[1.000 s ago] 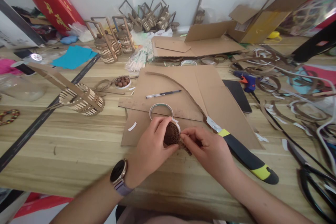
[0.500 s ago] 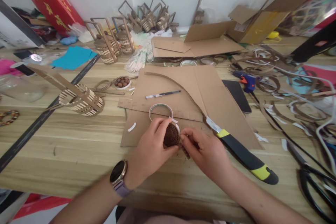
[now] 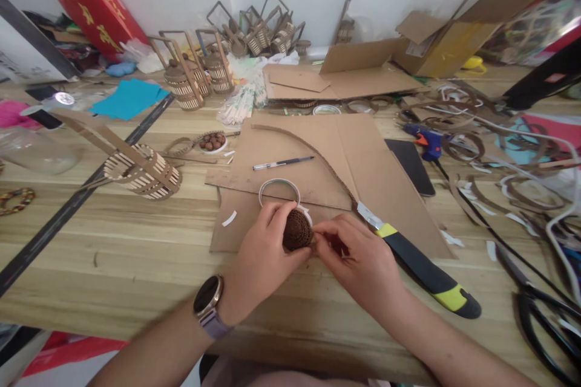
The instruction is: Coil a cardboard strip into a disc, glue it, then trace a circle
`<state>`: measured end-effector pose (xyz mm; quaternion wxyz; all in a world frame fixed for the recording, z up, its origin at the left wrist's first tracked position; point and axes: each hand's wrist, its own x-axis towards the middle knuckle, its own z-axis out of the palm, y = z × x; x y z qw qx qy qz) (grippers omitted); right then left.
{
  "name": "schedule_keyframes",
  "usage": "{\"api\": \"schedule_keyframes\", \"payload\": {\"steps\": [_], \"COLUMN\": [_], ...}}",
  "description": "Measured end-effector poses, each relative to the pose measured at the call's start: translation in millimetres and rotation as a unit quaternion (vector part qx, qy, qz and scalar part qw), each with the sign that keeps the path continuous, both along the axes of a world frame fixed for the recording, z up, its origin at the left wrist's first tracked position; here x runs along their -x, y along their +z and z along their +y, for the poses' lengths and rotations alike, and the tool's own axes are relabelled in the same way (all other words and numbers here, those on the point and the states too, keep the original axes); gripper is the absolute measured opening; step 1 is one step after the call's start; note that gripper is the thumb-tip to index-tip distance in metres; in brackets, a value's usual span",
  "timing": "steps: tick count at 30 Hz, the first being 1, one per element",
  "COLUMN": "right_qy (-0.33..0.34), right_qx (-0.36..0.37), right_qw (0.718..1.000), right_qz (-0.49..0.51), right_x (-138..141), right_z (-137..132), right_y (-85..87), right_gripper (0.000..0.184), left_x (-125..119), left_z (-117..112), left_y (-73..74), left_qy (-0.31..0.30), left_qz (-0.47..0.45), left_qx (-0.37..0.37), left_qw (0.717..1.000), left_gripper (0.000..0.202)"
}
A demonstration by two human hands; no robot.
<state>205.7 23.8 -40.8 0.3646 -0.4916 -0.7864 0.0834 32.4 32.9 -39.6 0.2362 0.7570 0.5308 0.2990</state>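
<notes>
A round, tightly wound coil of brown corrugated cardboard strip [image 3: 298, 231] is gripped at its rim between the thumb and fingers of my left hand [image 3: 254, 266], which wears a watch. My right hand [image 3: 361, 257] pinches with thumb and forefinger at the coil's right edge; the strip's end there is mostly hidden. A white edge shows behind the coil. Just beyond my left fingers stands a white-edged ring [image 3: 279, 181]. A loose corrugated strip [image 3: 313, 146] curves over the cardboard sheet [image 3: 385, 205] to the blade of a yellow-and-black utility knife [image 3: 422, 266].
A pen [image 3: 284, 163] lies on the cardboard. Left are a small woven basket [image 3: 157, 178] and a dish of brown balls [image 3: 212, 143]. Right are a glue gun [image 3: 426, 140], large scissors [image 3: 529, 296], cables and strip scraps. Several finished baskets [image 3: 218, 69] stand behind.
The piece of strip that hung below the coil by my right fingers is now up against the coil's edge. Both hands stay close together, with the coil slightly turned.
</notes>
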Motion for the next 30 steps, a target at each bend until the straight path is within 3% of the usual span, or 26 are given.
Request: {"api": "schedule_keyframes", "payload": {"steps": [15, 18, 21, 25, 26, 28, 30], "right_qy": [-0.028, -0.097, -0.220, -0.432, -0.459, -0.498, -0.521], "right_qx": [-0.016, -0.012, -0.003, 0.052, 0.072, 0.038, -0.007], "right_qw": [0.996, 0.993, 0.972, 0.892, 0.877, 0.859, 0.849], "right_qz": [-0.078, -0.072, -0.084, -0.119, -0.127, -0.112, -0.089], "right_x": [-11, -29, -61, -121, -136, -163, -186], "right_z": [11, 21, 32, 46, 48, 52, 53], "right_y": [2.1, 11.4, 28.5, 46.1, 46.6, 41.9, 31.8], "right_gripper": [0.015, 0.014, 0.010, 0.007, 0.012, 0.020, 0.015], "left_x": [-2, 0, 1, 0, 0, 0, 0], "left_z": [-3, -3, -3, -2, -2, -2, -3], "left_y": [-3.0, -2.0, -1.1, -0.6, -0.7, -1.2, -1.8], "left_qy": [-0.027, -0.032, -0.023, -0.029, -0.033, -0.038, -0.041], "left_qz": [0.028, 0.035, 0.035, 0.031, 0.032, 0.034, 0.036], "left_qx": [-0.033, -0.023, -0.006, 0.000, 0.000, -0.002, -0.004], "left_qw": [0.999, 0.999, 0.999, 0.999, 0.999, 0.999, 0.999], "left_gripper": [0.062, 0.066, 0.063, 0.061, 0.061, 0.061, 0.060]}}
